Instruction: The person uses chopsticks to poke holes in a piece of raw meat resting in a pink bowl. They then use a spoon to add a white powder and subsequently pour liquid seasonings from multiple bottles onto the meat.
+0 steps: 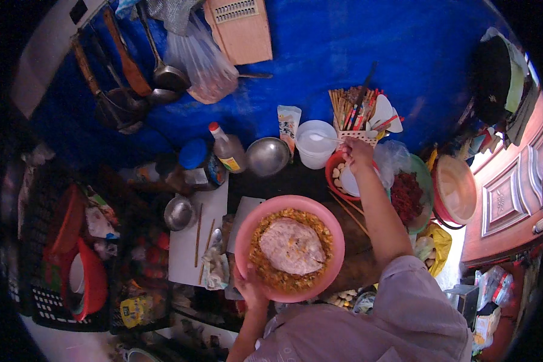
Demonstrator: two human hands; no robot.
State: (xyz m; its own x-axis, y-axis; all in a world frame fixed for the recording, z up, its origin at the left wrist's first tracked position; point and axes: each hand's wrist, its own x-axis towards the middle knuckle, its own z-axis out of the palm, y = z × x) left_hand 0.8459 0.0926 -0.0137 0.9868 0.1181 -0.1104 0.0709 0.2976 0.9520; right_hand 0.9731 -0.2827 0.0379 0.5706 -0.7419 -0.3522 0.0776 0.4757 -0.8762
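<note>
A pink plastic basin is in front of me. It holds an orange-brown chopped mixture with a pale pinkish mass, perhaps minced meat, heaped in the middle. My left hand grips the basin's lower left rim. Further off, my right hand pinches the handle of a white spoon. The spoon's bowl is over the mouth of a white plastic tub, and I cannot tell whether it touches the contents. Below that hand, a red bowl contains pale garlic-like pieces and a white lid or dish.
A steel bowl and a red-capped bottle stand left of the tub. Behind it is a basket of chopsticks. On the right sits a green basin of dark red food. Ladles hang at upper left. Chopsticks lie left.
</note>
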